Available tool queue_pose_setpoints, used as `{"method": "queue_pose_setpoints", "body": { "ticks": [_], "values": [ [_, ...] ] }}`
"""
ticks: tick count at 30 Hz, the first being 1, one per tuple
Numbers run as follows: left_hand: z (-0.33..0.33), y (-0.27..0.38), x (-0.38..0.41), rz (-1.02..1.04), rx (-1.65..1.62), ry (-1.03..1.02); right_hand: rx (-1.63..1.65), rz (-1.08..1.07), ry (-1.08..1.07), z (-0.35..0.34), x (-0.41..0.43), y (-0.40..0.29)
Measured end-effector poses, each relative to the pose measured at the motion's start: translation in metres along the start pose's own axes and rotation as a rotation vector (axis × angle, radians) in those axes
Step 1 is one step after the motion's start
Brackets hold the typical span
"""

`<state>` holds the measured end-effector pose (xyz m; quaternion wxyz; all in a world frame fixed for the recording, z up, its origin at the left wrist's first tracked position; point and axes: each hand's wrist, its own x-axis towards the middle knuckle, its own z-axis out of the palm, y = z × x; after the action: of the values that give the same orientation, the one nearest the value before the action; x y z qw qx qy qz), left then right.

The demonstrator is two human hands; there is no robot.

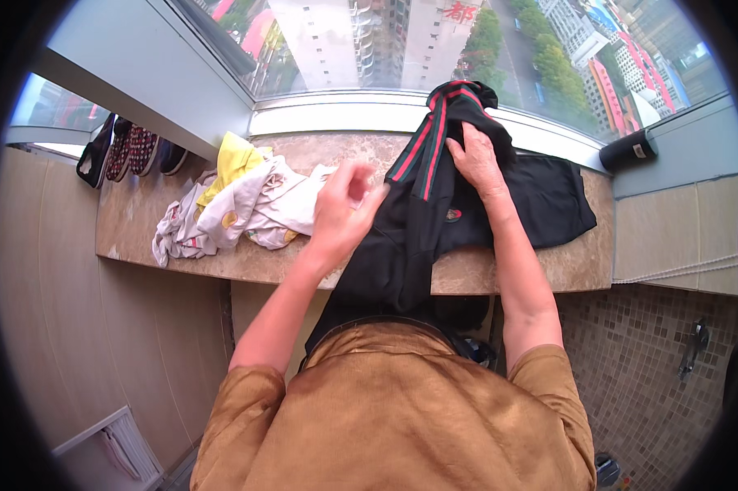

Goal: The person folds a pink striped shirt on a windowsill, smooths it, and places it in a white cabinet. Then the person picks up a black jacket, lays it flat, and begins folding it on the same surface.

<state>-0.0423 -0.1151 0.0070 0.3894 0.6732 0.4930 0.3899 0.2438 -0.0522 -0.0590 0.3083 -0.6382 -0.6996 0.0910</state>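
Note:
A black garment [415, 227] with red and green stripes lies bunched across the stone windowsill, part of it hanging over the front edge. Its upper end rises in a fold against the window frame. My right hand [478, 161] is on that fold and grips the cloth, with some fingertips hidden by it. Just left of the stripes, my left hand [346, 212] hovers with loosely bent fingers and holds nothing. A small round emblem [453, 215] shows on the black cloth. To the left lies a crumpled pile of pale printed clothing [271, 202] with a yellow cloth [237, 159] on top.
The stone windowsill [369, 150] runs below a large window [498, 55]. Several shoes [137, 150] stand at its left end behind a frame post. A black cylinder [628, 150] sits at the right corner. A white bead cord [682, 270] crosses the right wall.

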Motion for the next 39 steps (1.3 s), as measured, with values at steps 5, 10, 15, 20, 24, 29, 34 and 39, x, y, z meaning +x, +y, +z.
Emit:
{"method": "queue_pose_setpoints", "body": {
  "ticks": [5,10,15,20,24,29,34,39],
  "values": [
    [-0.032,-0.032,-0.118,-0.544,-0.130,-0.067,-0.342,-0.002,-0.284,-0.043,0.017,-0.045],
    [-0.048,-0.023,-0.169,-0.749,0.293,-0.384,-0.219,-0.287,-0.114,-0.070,0.011,-0.076],
    [-0.021,-0.104,-0.203,-0.707,-0.352,-0.384,0.103,-0.446,-0.482,-0.076,-0.024,-0.095],
    [-0.001,-0.113,-0.183,-0.758,-0.704,-0.420,0.012,-0.593,-0.530,-0.054,-0.035,-0.084],
    [-0.005,-0.111,-0.186,-0.733,-0.782,-0.339,0.124,-0.550,-0.560,-0.051,-0.018,-0.084],
    [-0.050,-0.096,-0.195,-0.842,-0.971,-0.212,0.213,-0.511,-0.580,-0.051,-0.001,-0.083],
    [-0.104,-0.054,-0.170,-0.652,-1.334,0.090,0.229,-0.527,-0.539,-0.037,0.018,-0.076],
    [-0.144,-0.102,-0.165,-0.486,-1.629,0.320,0.250,-0.464,-0.358,-0.001,0.014,-0.074]
  ]
}}
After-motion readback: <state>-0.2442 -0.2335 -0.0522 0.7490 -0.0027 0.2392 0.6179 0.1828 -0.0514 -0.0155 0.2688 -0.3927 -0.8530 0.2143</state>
